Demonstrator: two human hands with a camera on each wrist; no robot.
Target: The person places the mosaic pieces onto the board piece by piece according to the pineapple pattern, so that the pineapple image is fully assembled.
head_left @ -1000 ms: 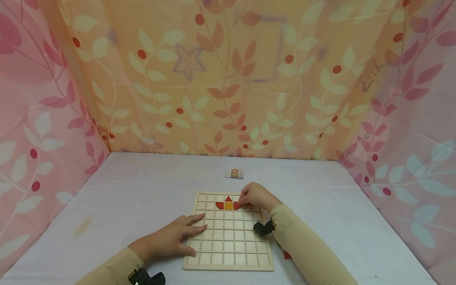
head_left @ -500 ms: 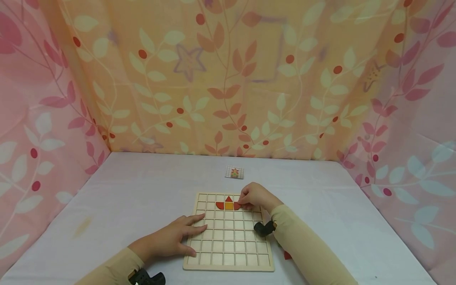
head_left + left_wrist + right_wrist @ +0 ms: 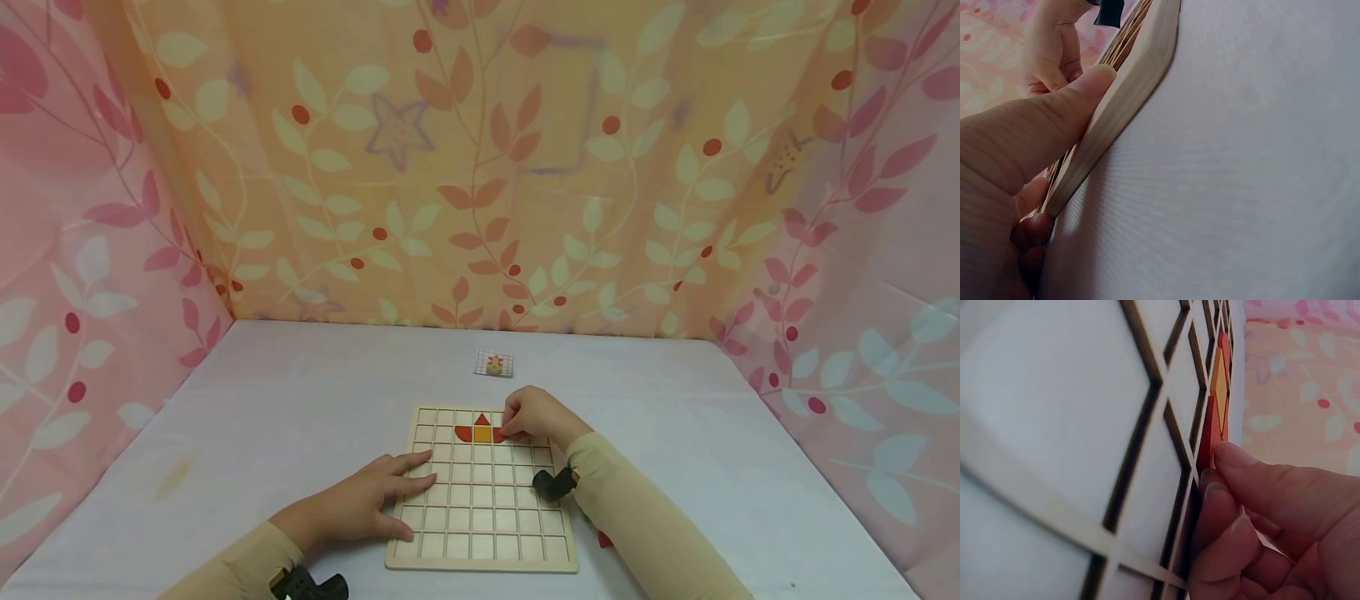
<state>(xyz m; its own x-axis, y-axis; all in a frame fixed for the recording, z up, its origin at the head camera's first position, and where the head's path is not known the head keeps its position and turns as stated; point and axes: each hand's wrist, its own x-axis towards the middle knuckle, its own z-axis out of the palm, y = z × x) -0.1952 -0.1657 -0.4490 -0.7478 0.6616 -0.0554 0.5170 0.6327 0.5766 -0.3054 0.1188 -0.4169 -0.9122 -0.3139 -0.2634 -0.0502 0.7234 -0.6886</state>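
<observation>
A wooden grid board (image 3: pixel 481 497) lies on the white table. In its upper rows sit a yellow square tile (image 3: pixel 482 434), a red triangle tile (image 3: pixel 482 419) above it and a red rounded tile (image 3: pixel 463 433) to the left. My right hand (image 3: pixel 543 415) pinches a second red rounded tile (image 3: pixel 1208 434) at the yellow tile's right side, thumb and index finger at its outer edge. My left hand (image 3: pixel 362 502) rests spread over the board's left side. Its thumb (image 3: pixel 1088 87) lies on the wooden rim in the left wrist view.
A small picture card (image 3: pixel 494 363) with a coloured pattern on a grid lies beyond the board. Another red piece (image 3: pixel 604 540) shows beside the board's right edge, partly hidden by the right sleeve (image 3: pixel 637 508). Patterned curtains (image 3: pixel 480 208) enclose the table's back and sides.
My right hand and wrist have shifted very slightly, with the fingers staying at the red tile. The left hand and board have not moved.
</observation>
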